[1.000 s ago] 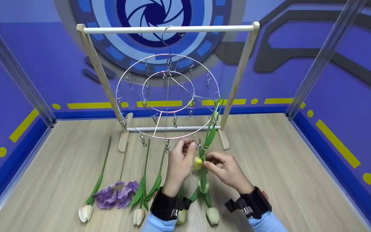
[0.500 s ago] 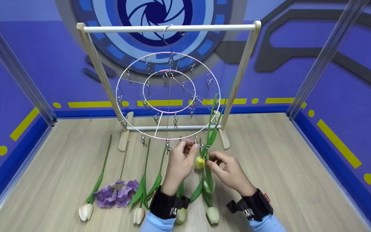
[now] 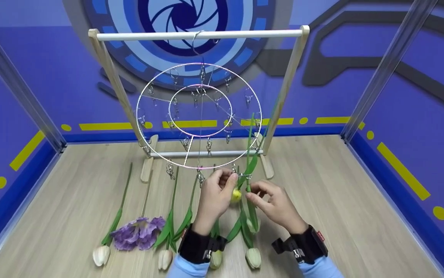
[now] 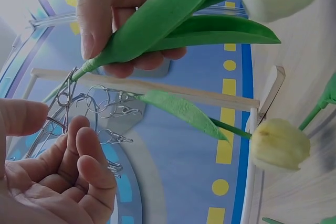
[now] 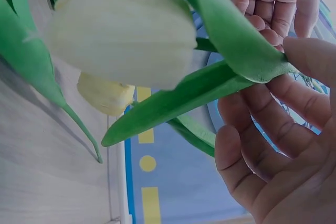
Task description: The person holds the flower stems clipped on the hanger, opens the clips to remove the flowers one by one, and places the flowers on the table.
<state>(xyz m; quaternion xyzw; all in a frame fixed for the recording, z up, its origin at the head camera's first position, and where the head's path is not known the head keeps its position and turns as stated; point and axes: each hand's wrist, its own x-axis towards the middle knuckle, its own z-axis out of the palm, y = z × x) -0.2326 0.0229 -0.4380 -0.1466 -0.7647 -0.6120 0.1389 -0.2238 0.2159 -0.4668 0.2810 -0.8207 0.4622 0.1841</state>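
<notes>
My left hand (image 3: 216, 193) pinches a metal wire clip (image 4: 65, 98) between thumb and index finger, at the front right rim of the round clip hanger (image 3: 200, 168). The clip's far end meets the green stem of a whitish tulip (image 5: 126, 30); whether it bites on the stem I cannot tell. My right hand (image 3: 272, 202) pinches that stem where the leaves begin, with the bloom hanging down toward me. Behind it, a pale yellow tulip (image 4: 281, 144) hangs head down from another clip, its leaf (image 4: 181, 114) close to the clip.
A wooden rack (image 3: 198, 36) carries the hanger. On the table (image 3: 360, 216) lie a purple flower (image 3: 139, 233), a white tulip (image 3: 101, 255), a pinkish tulip (image 3: 165, 259), a yellowish tulip (image 3: 216, 259) and a greenish tulip (image 3: 253, 258). Blue panels surround the table.
My right hand has shifted slightly to the right, and the held tulip's bloom has swung right with it. The stem stands more upright beside the clip. My left hand has barely moved.
</notes>
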